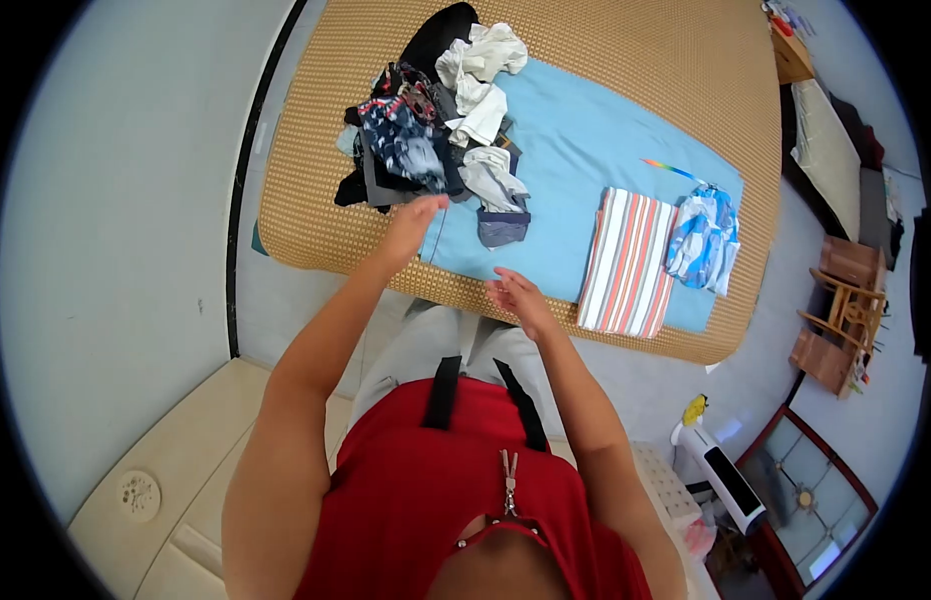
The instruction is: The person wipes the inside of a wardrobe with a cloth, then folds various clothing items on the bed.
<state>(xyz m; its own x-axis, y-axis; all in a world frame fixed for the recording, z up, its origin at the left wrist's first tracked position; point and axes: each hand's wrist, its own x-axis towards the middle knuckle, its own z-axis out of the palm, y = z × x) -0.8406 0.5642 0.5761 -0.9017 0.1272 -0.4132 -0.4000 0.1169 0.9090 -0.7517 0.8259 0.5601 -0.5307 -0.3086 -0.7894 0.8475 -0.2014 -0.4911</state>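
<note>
My left hand [416, 225] is at the near edge of a heap of clothes, its fingers stretched out beside a dark blue patterned garment [401, 140]. Whether the fingertips touch the cloth I cannot tell. My right hand [523, 300] hovers at the bed's near edge with fingers apart and nothing in it. Just beyond it lies a small grey-blue piece of clothing [503, 228], below a crumpled light grey garment [493, 180]. White garments [481, 110] and a black one [441, 40] make up more of the heap.
A light blue sheet [576, 140] covers part of the woven bed mat [626, 40]. On its right lie a folded striped cloth [629, 262], a blue-and-white bundle [704, 240] and a rainbow-coloured strip [671, 168]. A wooden chair [846, 310] and a white appliance [721, 475] stand at right.
</note>
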